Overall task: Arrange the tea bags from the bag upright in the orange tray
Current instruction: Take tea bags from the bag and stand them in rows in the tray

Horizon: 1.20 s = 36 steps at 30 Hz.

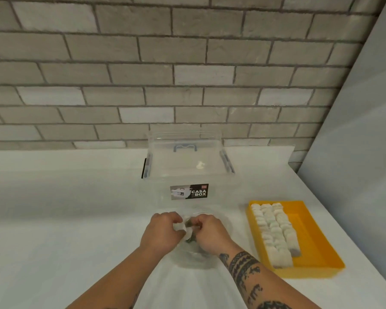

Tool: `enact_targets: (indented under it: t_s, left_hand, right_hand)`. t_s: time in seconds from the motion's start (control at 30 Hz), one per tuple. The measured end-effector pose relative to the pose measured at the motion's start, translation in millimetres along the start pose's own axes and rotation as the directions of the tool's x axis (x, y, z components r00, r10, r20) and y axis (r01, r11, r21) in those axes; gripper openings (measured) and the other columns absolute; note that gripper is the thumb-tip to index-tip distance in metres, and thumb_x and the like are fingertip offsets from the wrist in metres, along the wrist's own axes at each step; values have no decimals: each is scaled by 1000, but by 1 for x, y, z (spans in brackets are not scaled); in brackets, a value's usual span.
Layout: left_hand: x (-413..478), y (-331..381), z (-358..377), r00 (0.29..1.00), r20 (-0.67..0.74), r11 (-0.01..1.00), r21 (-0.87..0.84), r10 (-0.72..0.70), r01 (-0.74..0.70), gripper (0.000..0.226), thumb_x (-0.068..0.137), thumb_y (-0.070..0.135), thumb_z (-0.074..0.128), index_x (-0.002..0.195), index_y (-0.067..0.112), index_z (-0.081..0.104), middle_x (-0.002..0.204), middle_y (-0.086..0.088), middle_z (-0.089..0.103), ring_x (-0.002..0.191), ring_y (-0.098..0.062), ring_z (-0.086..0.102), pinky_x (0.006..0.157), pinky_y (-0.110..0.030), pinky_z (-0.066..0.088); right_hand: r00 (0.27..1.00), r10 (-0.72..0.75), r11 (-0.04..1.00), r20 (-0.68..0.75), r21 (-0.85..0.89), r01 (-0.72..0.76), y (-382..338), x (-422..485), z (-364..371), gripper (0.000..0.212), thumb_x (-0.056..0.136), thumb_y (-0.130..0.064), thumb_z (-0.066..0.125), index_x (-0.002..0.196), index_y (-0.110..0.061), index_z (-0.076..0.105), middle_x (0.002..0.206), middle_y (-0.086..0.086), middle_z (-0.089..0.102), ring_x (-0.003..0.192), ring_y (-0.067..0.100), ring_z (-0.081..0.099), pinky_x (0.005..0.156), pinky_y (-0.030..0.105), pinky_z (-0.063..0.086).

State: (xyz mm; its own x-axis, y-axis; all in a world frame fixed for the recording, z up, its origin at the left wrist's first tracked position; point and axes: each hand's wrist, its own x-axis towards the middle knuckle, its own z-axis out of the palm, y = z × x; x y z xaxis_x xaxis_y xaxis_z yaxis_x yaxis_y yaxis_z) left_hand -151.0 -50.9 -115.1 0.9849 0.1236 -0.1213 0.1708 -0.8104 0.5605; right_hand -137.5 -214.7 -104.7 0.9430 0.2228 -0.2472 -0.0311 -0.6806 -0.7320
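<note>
While left hand (pixel 163 233) and right hand (pixel 208 233) pinch a tea bag (pixel 188 233), its long axis is unclear

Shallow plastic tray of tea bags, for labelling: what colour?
The tray is orange-yellow; head view.

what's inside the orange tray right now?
Three rows of white tea bags fill the left side of the orange tray; its right side is bare floor. The bags hide the floor beneath them, and their lower parts are covered by neighbours.
</note>
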Motion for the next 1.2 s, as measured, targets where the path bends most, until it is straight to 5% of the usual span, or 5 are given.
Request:
enact_targets:
  t_s: [0.27, 0.43, 0.77, 1.0, 1.2]
  left_hand:
    - [-4, -16, 12, 999, 32, 995, 98, -38, 35, 67, 76, 33, 77, 138, 40, 52, 154, 1, 24, 139, -28, 32, 106, -38, 42]
    - [0, -26, 13, 992, 116, 954, -289, -48, 79, 69, 75, 6, 72, 138, 29, 54, 122, 2, 66, 100, -14, 62, 76, -17, 48]
    - [-2, -34, 11, 991, 94, 815, -565, -91, 129, 58, 73, 9, 73, 125, 33, 63, 120, 5, 66, 107, -14, 66, 93, -31, 55]
    - [-3, -12, -22, 977, -214, 710, -688, 0, -151, 20, 94, 8, 64, 98, 26, 69, 127, 10, 63, 118, -8, 58, 107, -35, 44]
    - [5, 9, -48, 877, 363, 408, -886, 316, 220, 47, 98, 54, 52, 134, 26, 58, 124, -16, 70, 108, -40, 70, 91, -50, 59]
  right_hand:
    - [994, 111, 994, -25, 1, -111, 5, 14, 21, 24, 93, -30, 62, 115, -23, 69, 106, -5, 72, 97, 13, 67, 88, 28, 54]
    - [984, 154, 988, -92, 18, -153, -2, 21, 33, 30, 87, -42, 69, 83, -13, 71, 81, 1, 74, 77, 16, 68, 72, 31, 56]
    - [939, 338, 861, -61, 423, -282, -3, 28, 36, 9, 79, -20, 78, 86, -20, 73, 86, 9, 75, 69, 32, 75, 63, 41, 61]
    - [1000, -27, 996, -14, -82, 26, -44, 6, -25, 13, 85, -29, 76, 96, -24, 74, 92, -11, 69, 74, 7, 67, 70, 30, 59]
    - [964, -212, 966, 161, -114, 231, -87, 12, -61, 25, 76, -24, 86, 93, -24, 69, 100, -9, 72, 83, 0, 67, 72, 30, 56]
